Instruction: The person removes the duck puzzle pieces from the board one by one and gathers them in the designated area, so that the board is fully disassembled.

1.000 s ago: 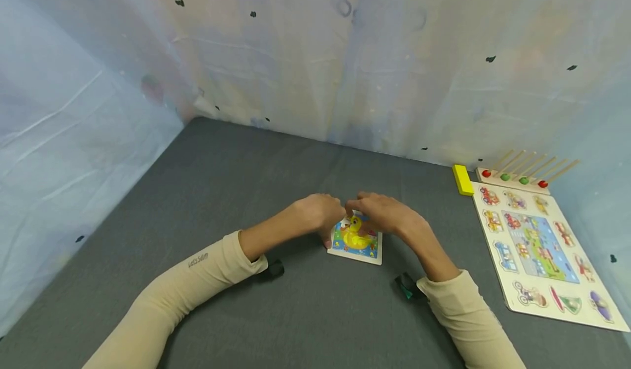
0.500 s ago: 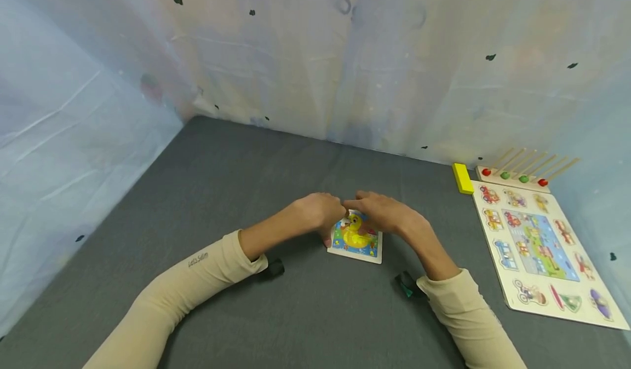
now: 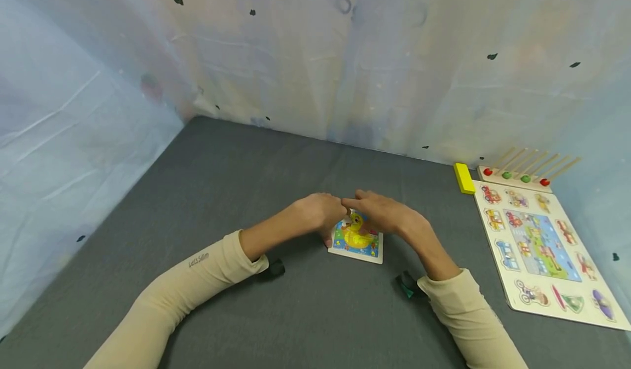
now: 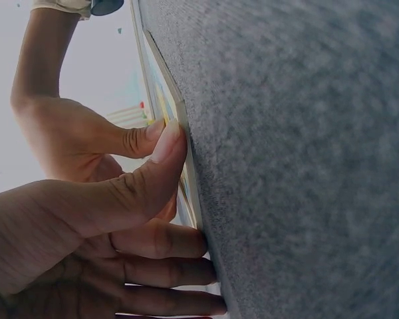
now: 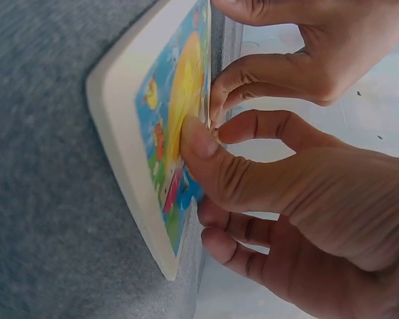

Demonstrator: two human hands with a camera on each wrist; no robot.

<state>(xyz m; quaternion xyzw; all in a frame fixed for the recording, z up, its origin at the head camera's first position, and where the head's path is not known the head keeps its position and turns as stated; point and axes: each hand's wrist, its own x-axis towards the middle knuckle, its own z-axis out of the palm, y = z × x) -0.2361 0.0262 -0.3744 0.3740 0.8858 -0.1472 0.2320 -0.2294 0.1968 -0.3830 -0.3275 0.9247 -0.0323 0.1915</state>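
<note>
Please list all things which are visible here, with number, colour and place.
surface: 1, dark grey, across the lower view
sheeting: count unclear, pale bluish, behind and both sides
duck puzzle: 1, yellow and blue, pale rim, near centre
picture board: 1, cream, colourful pictures, far right
block: 1, yellow, by the board's upper left corner
stick rack: 1, pale wood, behind the board
sticks: several, pale wood, on the rack
beads: 4, two red, two green, on the rack
sleeves: 2, beige, on both forearms
wrist devices: 2, dark, beside the sleeves
left hand: 1, bare, at the puzzle's left side
right hand: 1, bare, thumb on the puzzle
</note>
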